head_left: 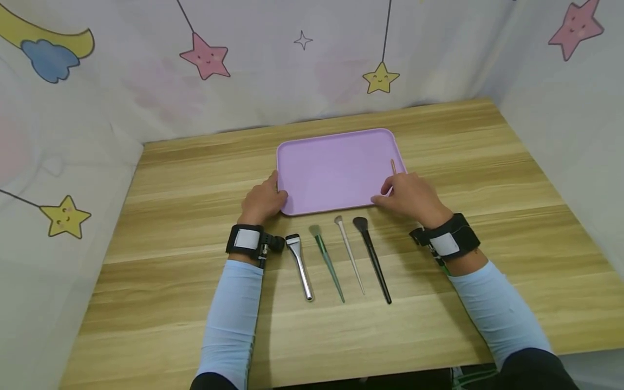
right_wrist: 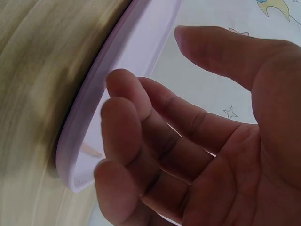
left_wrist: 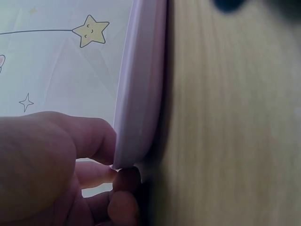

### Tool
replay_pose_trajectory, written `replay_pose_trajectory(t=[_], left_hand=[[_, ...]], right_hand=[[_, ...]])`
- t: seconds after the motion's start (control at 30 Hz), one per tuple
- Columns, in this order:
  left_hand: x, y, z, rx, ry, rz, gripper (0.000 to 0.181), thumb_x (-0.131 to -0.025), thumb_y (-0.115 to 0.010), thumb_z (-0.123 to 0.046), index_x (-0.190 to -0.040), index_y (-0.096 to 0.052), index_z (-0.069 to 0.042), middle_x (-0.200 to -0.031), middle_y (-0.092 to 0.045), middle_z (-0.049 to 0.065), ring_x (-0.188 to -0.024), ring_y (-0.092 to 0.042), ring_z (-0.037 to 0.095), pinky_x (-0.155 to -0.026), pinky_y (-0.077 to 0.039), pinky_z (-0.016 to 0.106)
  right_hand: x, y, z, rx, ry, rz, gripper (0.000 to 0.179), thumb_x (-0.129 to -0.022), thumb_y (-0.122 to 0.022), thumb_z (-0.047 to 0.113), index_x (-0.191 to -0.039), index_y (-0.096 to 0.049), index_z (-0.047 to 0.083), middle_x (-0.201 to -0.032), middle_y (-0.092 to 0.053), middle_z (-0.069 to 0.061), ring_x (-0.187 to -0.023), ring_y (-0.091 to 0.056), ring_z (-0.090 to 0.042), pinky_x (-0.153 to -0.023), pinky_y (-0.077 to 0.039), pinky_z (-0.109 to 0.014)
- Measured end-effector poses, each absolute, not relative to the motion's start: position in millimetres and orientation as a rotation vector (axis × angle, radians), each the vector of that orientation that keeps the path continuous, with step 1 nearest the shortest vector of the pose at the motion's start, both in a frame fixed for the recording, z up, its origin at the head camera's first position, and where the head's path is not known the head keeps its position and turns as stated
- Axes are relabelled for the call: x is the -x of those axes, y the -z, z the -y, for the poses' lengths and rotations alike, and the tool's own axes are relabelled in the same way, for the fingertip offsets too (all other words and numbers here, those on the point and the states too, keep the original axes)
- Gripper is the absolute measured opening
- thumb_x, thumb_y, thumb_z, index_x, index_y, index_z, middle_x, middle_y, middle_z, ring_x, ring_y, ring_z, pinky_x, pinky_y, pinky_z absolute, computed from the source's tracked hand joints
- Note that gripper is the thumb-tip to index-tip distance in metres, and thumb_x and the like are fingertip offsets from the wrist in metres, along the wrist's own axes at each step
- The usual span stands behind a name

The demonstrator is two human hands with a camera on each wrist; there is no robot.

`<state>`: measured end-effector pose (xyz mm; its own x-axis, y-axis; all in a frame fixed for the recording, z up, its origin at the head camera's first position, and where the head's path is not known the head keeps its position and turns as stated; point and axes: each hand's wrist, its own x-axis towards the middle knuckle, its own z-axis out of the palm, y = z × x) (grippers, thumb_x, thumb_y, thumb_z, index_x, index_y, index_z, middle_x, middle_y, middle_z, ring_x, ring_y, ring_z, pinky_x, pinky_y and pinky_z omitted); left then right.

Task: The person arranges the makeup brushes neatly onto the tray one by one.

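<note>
A lilac tray (head_left: 336,168) lies on the table. At its left edge my left hand (head_left: 261,201) pinches the rim, thumb on the near side and fingers beyond, as the left wrist view shows. Over the tray's front right corner hovers my right hand (head_left: 411,197), fingers loosely bent and thumb apart, holding nothing in the right wrist view. A thin tan stick (head_left: 393,166), perhaps a slim brush handle, lies in the tray by its right side; my right hand hides the rest.
In front of the tray lie a flat silver-handled brush (head_left: 299,268), a green brush (head_left: 326,262), a slim pale-handled brush (head_left: 349,254) and a black brush (head_left: 374,260). Star-printed cloth walls (head_left: 268,81) border the wooden table (head_left: 180,233) at the back and sides.
</note>
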<state>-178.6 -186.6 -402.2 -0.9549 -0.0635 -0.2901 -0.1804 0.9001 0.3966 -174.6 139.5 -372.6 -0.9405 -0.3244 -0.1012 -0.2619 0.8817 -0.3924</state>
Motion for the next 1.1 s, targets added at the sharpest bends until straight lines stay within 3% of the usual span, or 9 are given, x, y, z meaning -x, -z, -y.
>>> replay_pose_trajectory(t=[0.6, 1.1], left_hand=[[181.4, 403.5, 186.9, 0.192, -0.609, -2.783, 0.073, -0.091, -0.041, -0.036, -0.156, -0.013, -0.021, -0.153, -0.038, 0.012, -0.101, -0.054, 0.033, -0.075, -0.043, 0.042], [180.4, 403.4, 186.1, 0.199, -0.609, -2.779, 0.072, -0.091, -0.041, -0.035, -0.156, -0.014, -0.02, -0.151, -0.04, 0.013, -0.097, -0.054, 0.032, -0.065, -0.038, 0.036]], right_hand=[[171.4, 369.5, -142.2, 0.598, 0.485, -2.793, 0.036, -0.084, -0.068, 0.04, -0.091, -0.074, 0.006, -0.066, -0.064, -0.001, -0.058, -0.05, -0.015, -0.05, -0.036, -0.028], [164.0, 363.8, -138.6, 0.641, 0.424, -2.749, 0.036, -0.083, -0.069, 0.041, -0.089, -0.075, 0.006, -0.064, -0.062, 0.001, -0.057, -0.05, -0.014, -0.05, -0.038, -0.027]])
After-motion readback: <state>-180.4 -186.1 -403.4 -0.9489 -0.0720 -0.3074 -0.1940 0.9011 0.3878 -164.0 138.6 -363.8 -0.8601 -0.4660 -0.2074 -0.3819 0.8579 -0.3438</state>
